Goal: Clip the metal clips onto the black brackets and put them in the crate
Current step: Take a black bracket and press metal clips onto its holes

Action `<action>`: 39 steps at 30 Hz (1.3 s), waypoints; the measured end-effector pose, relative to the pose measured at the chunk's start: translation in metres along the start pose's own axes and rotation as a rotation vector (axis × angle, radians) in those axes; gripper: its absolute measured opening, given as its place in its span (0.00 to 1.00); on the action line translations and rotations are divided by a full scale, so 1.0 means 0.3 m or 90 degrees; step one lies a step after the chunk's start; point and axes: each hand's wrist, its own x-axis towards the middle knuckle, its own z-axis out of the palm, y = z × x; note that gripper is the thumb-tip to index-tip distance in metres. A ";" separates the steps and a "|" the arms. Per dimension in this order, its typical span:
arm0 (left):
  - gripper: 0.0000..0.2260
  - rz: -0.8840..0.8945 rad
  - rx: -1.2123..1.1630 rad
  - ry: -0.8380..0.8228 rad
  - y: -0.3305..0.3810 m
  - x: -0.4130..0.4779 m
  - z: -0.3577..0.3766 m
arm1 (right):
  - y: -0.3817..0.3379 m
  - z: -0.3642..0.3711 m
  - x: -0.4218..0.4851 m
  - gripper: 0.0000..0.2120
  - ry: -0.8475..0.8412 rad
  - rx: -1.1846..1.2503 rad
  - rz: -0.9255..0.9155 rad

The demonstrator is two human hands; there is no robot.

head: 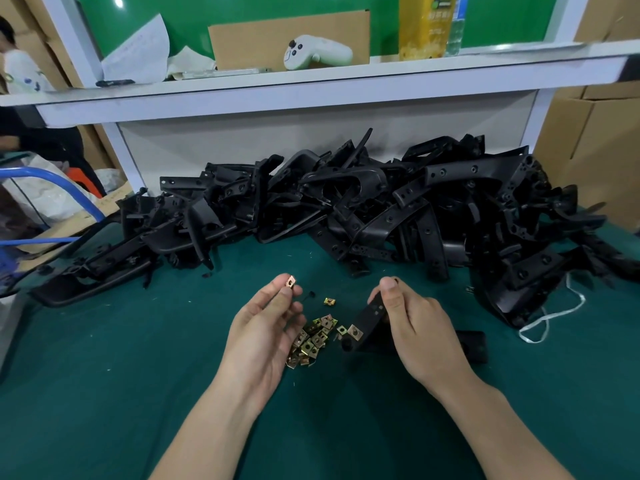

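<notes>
From the head view, the person's left grip (266,327) is raised a little above the green desk (104,358), palm turned inward, pinching one metal clip (290,281) between thumb and forefinger tip; the other fingers curl loosely below it. The right grip (415,327) is closed around a black bracket (367,322), thumb pressed along the upper end, holding it tilted so that the lower end points toward the left grip. A second clip (354,332) already sits on that lower end. Between the two grips, on the desk, lies a small heap of clips (313,337), brass-coloured and jumbled, with a single loose clip (329,301) just beyond it. A dark piece (472,344) shows just to the right of the right grip; whether it belongs to the held bracket cannot be told. Across the back of the desk runs a big pile of black brackets (346,202), stacked against a white panel and spilling to both sides. A white cord (554,315) loops on the desk near the right end of the pile. On the shelf (311,84) above stand a white controller (317,51), a cardboard sheet (263,36), loose papers (138,50) and a yellow bottle (420,26). Cardboard boxes (595,140) stand at the right, and a blue tube frame (52,178) at the left.
</notes>
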 end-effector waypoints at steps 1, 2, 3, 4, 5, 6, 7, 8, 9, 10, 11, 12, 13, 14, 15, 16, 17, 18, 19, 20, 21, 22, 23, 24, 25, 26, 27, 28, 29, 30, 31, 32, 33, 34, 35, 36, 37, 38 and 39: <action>0.09 0.001 -0.001 -0.002 -0.001 -0.001 -0.001 | 0.000 0.000 0.000 0.35 0.000 0.000 0.001; 0.10 0.003 -0.004 -0.003 -0.001 -0.001 0.000 | 0.000 0.000 0.000 0.35 0.001 0.001 0.002; 0.10 0.004 -0.011 -0.004 -0.001 -0.001 -0.001 | -0.001 0.000 -0.001 0.35 0.002 0.002 0.003; 0.10 0.004 -0.021 -0.003 0.000 0.000 -0.001 | -0.003 0.000 -0.001 0.34 0.004 0.003 0.003; 0.09 0.003 -0.032 0.001 0.000 0.001 -0.003 | -0.004 0.000 -0.001 0.34 0.006 0.005 0.003; 0.09 0.002 -0.042 0.005 0.001 0.003 -0.003 | -0.006 0.000 -0.001 0.34 0.007 0.007 0.002; 0.09 0.001 -0.050 0.008 0.002 0.005 -0.005 | -0.006 -0.001 -0.003 0.34 0.007 0.010 0.002; 0.09 -0.001 -0.057 0.008 0.002 0.006 -0.005 | -0.006 -0.001 -0.003 0.35 0.006 0.013 0.003; 0.09 -0.002 -0.062 0.007 0.002 0.006 -0.005 | -0.005 -0.002 -0.005 0.35 0.005 0.014 0.004; 0.09 -0.004 -0.065 0.005 0.002 0.007 -0.004 | -0.005 -0.002 -0.005 0.34 0.005 0.013 0.004; 0.09 -0.005 -0.067 0.003 0.002 0.006 -0.003 | -0.005 -0.001 -0.005 0.34 0.005 0.012 0.004; 0.09 -0.006 -0.068 0.003 0.003 0.006 -0.002 | -0.006 0.000 -0.004 0.34 0.005 0.010 0.005; 0.09 -0.007 -0.069 0.003 0.003 0.006 -0.002 | -0.006 0.000 -0.003 0.34 0.005 0.008 0.006; 0.09 -0.007 -0.069 0.002 0.004 0.005 -0.001 | -0.006 0.001 -0.001 0.35 0.005 0.005 0.008; 0.09 -0.008 -0.070 -0.001 0.005 0.004 -0.001 | -0.004 0.002 0.000 0.35 0.005 0.003 0.009; 0.09 -0.010 -0.071 -0.003 0.006 0.003 -0.001 | -0.003 0.003 0.000 0.35 0.005 0.001 0.009; 0.10 -0.012 -0.072 -0.005 0.007 0.002 -0.001 | -0.001 0.003 0.001 0.35 0.005 0.001 0.009; 0.10 -0.014 -0.072 -0.005 0.007 0.001 -0.001 | -0.001 0.003 0.001 0.36 0.005 0.002 0.009; 0.10 -0.016 -0.074 -0.006 0.007 0.001 -0.001 | 0.000 0.003 0.001 0.36 0.006 0.004 0.009; 0.10 -0.018 -0.076 -0.006 0.007 0.000 -0.001 | -0.001 0.003 0.001 0.36 0.006 0.006 0.010; 0.09 -0.019 -0.078 -0.007 0.007 0.000 -0.001 | -0.001 0.003 0.001 0.36 0.005 0.006 0.011; 0.09 -0.020 -0.082 -0.009 0.008 0.000 0.001 | -0.001 0.003 0.001 0.36 0.004 0.006 0.011; 0.08 -0.020 -0.084 -0.011 0.009 0.000 0.002 | -0.002 0.003 0.001 0.35 0.003 0.005 0.011; 0.08 -0.020 -0.084 -0.013 0.010 0.000 0.004 | -0.002 0.002 0.001 0.35 0.002 0.004 0.011; 0.07 -0.020 -0.084 -0.013 0.011 0.000 0.006 | -0.003 0.002 0.001 0.35 0.002 0.003 0.010; 0.07 -0.019 -0.082 -0.012 0.011 0.000 0.007 | -0.003 0.001 0.001 0.35 0.003 0.003 0.010; 0.07 -0.018 -0.080 -0.009 0.011 0.000 0.007 | -0.003 0.000 0.001 0.35 0.002 0.003 0.009; 0.06 -0.018 -0.080 -0.006 0.011 0.000 0.007 | -0.003 0.000 0.001 0.36 0.002 0.004 0.008; 0.06 -0.018 -0.080 -0.005 0.010 0.000 0.006 | -0.003 0.001 0.000 0.36 0.002 0.004 0.007; 0.07 -0.019 -0.079 -0.005 0.009 0.000 0.006 | -0.003 0.001 0.000 0.36 0.001 0.003 0.007; 0.07 -0.019 -0.076 -0.008 0.009 0.000 0.005 | -0.003 0.001 0.000 0.36 0.001 0.002 0.008; 0.08 -0.018 -0.073 -0.012 0.009 0.000 0.006 | -0.003 0.002 0.000 0.35 0.002 0.002 0.008; 0.09 -0.016 -0.069 -0.017 0.008 -0.001 0.007 | -0.003 0.002 -0.001 0.35 0.002 0.003 0.009; 0.10 -0.014 -0.064 -0.023 0.008 -0.001 0.009 | -0.003 0.002 -0.001 0.35 0.002 0.004 0.009; 0.09 -0.013 -0.055 -0.030 0.008 0.000 0.009 | -0.003 0.001 -0.001 0.35 0.002 0.004 0.008; 0.08 -0.014 -0.047 -0.037 0.007 0.000 0.010 | -0.003 0.000 -0.001 0.35 0.003 0.003 0.007; 0.07 -0.015 -0.042 -0.040 0.006 0.000 0.009 | -0.003 0.000 -0.001 0.34 0.004 0.003 0.004; 0.07 -0.016 -0.040 -0.040 0.004 0.001 0.007 | -0.004 0.000 -0.001 0.34 0.005 0.002 0.001; 0.07 -0.018 -0.040 -0.036 0.003 0.002 0.004 | -0.004 0.001 -0.001 0.33 0.006 0.003 -0.001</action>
